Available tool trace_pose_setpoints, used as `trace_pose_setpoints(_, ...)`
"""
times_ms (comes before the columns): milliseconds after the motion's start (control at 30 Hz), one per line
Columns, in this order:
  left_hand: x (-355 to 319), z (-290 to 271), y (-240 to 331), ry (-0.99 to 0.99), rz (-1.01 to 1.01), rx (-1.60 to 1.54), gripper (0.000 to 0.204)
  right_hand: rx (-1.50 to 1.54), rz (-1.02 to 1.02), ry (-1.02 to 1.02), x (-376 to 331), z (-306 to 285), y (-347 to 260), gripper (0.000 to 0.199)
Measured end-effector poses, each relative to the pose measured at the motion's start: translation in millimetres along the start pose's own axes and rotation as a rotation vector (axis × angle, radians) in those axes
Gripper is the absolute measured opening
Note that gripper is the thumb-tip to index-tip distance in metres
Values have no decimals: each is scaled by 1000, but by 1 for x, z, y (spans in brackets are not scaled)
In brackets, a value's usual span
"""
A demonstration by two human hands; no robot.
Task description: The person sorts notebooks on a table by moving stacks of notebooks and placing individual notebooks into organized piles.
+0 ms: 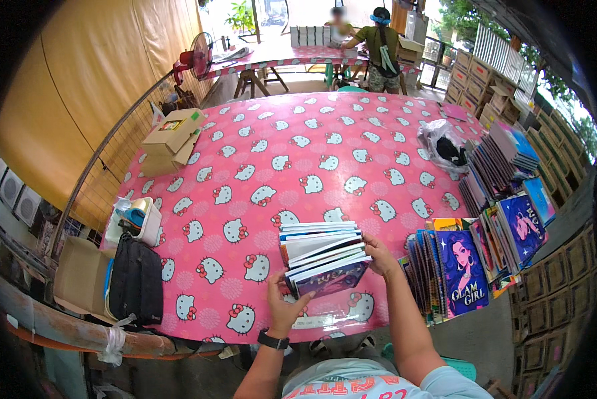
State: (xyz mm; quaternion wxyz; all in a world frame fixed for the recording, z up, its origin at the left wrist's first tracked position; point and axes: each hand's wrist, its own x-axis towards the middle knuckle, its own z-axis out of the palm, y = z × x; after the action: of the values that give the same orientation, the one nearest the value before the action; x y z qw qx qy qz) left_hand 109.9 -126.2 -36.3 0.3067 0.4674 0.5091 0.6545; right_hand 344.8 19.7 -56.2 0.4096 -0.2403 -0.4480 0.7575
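Observation:
A row of notebooks (pixel 325 256) stands on its edges near the front of the pink cartoon-cat tablecloth (pixel 245 206), white page edges upward. The nearest one has a dark purple illustrated cover. My left hand (pixel 287 302) grips the left end of the row, its thumb lying over the front cover. At the right end, the fingers of my right hand (pixel 378 255) press against the notebooks' sides, partly hidden behind them. Just right of my right forearm stand more notebooks with a purple illustrated cover (pixel 463 271) in front.
Further notebook stacks (pixel 494 163) line the right edge, beside a clear plastic bag (pixel 439 143) with something black inside. Along the left edge are a black bag (pixel 137 282), a white basket (pixel 151 223) and cardboard boxes (pixel 169 139). Two people work at a far table (pixel 272 56).

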Motion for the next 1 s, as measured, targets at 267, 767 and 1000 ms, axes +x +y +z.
trace_pose_setpoints(267,-4,-2,-4,-36,49,240,75,-9,50,-79,5,5,-6,64)
trace_pose_setpoints(767,27,-31,53,-328,361,408,39,-1512,-99,-20,36,81,-86,50)
trace_pose_setpoints(1000,36,3,46,4,466,592,53,-2189,247,-790,75,244,-128,35)
